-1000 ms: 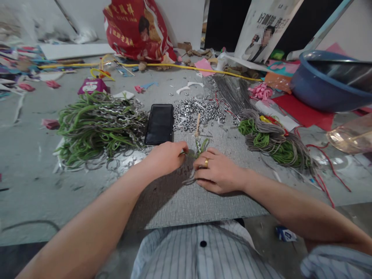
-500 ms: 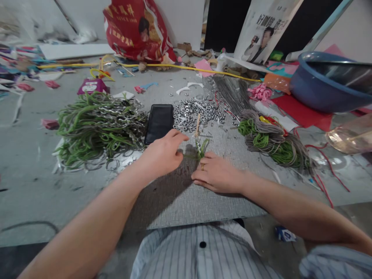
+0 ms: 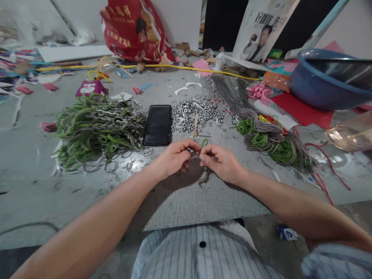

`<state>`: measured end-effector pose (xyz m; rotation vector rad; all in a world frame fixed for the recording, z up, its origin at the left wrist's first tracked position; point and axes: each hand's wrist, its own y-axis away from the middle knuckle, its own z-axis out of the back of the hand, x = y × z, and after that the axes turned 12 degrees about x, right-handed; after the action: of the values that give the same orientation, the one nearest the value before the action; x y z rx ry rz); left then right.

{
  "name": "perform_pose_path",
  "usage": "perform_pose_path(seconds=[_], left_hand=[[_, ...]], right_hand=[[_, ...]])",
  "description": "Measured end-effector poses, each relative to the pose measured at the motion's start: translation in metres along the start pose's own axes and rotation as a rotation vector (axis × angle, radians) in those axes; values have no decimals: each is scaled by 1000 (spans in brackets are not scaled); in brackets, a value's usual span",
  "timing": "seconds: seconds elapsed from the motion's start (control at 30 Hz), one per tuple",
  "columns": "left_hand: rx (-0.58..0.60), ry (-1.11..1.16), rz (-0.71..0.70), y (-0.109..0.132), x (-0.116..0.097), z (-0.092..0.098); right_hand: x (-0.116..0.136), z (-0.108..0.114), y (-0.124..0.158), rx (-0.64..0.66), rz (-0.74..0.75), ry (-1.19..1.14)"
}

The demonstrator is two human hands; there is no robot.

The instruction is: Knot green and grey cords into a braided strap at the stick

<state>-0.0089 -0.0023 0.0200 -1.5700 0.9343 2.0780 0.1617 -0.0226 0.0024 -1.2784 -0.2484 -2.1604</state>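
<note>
My left hand point(image 3: 177, 157) and my right hand point(image 3: 222, 162) meet over the table, fingertips almost touching. Both are closed in a pinch on a thin green and grey cord point(image 3: 204, 179), mostly hidden by my fingers. Its grey end dangles below my right fingers, and a green bit shows just beyond them. Behind the hands a small wooden stick point(image 3: 196, 124) lies by a spread of metal nuts point(image 3: 188, 112). To the left rests a heap of green and grey cords braided with metal nuts point(image 3: 99, 128). A bundle of loose green and grey cord point(image 3: 273, 143) lies on the right.
A black phone point(image 3: 157, 124) lies beside the nuts. Grey wires or strands point(image 3: 232, 91) sit behind them. At the right are a blue basin point(image 3: 316, 87), red paper point(image 3: 302, 110) and a clear plastic cup point(image 3: 348, 133). A red bag point(image 3: 136, 35) and yellow cable point(image 3: 180, 66) are at the back.
My hands have come together from apart. The right hand has lifted the cord off the table, and the left has moved right to meet it.
</note>
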Motion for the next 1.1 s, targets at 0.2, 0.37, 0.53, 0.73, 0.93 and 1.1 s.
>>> perform_pose_path(seconds=[0.2, 0.37, 0.53, 0.73, 0.93, 1.1], left_hand=[[51, 26, 10, -5, 5, -2], [38, -82, -12, -7, 8, -3], [14, -101, 12, -8, 12, -2], [26, -71, -14, -7, 12, -3], [27, -133, -10, -7, 10, -3], [-3, -179, 9, -5, 7, -3]], right_hand=[[-6, 4, -6, -81, -115, -361], [-10, 3, -9, -91, -114, -387], [-12, 4, -7, -194, -44, -198], [-11, 16, -1, -204, 272, 578], [-12, 17, -6, -109, 297, 1008], [-13, 17, -8, -67, 191, 939]])
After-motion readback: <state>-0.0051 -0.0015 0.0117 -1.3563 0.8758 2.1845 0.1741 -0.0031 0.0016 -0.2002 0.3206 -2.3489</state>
